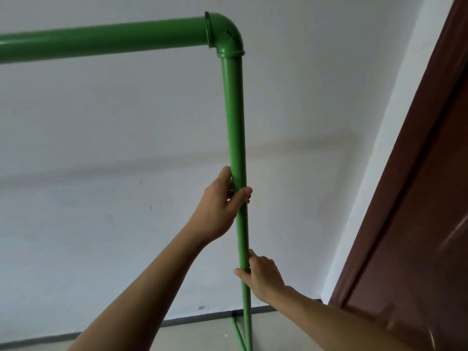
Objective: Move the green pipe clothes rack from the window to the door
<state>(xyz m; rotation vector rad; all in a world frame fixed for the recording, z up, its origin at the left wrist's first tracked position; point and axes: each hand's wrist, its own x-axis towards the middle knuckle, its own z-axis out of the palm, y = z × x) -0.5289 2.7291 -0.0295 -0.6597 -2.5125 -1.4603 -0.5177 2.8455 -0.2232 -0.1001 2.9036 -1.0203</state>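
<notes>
The green pipe clothes rack stands close to a white wall, its top bar running left from an elbow joint and its right upright dropping to the floor. My left hand is wrapped around that upright at mid height. My right hand grips the same upright lower down, from the right side. A green foot pipe lies on the floor at the base. The dark red-brown door fills the right edge, just right of the rack.
The white wall is directly behind the rack, with a dark skirting strip along the floor. The wall corner beside the door frame is close to the upright. Pale floor shows at the bottom.
</notes>
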